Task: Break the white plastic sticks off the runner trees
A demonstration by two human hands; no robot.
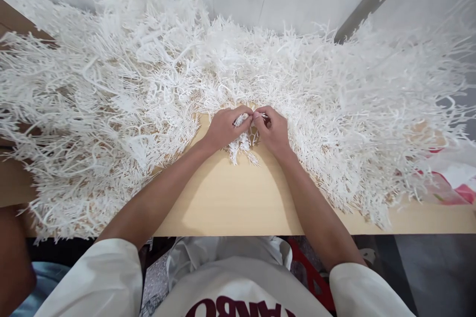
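Currently I see left hand [227, 129] and right hand [273, 130] pinching a white branching piece [241, 147] above the table [238, 198].

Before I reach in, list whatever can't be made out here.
Grip on the white piece: head view, hidden by fingers of the left hand and right hand.
Tabletop under the white pile: head view, covered by strands.
Shirt lettering: head view, cut off by the bottom edge.
Neighbouring arm: head view, cut off by the left edge.
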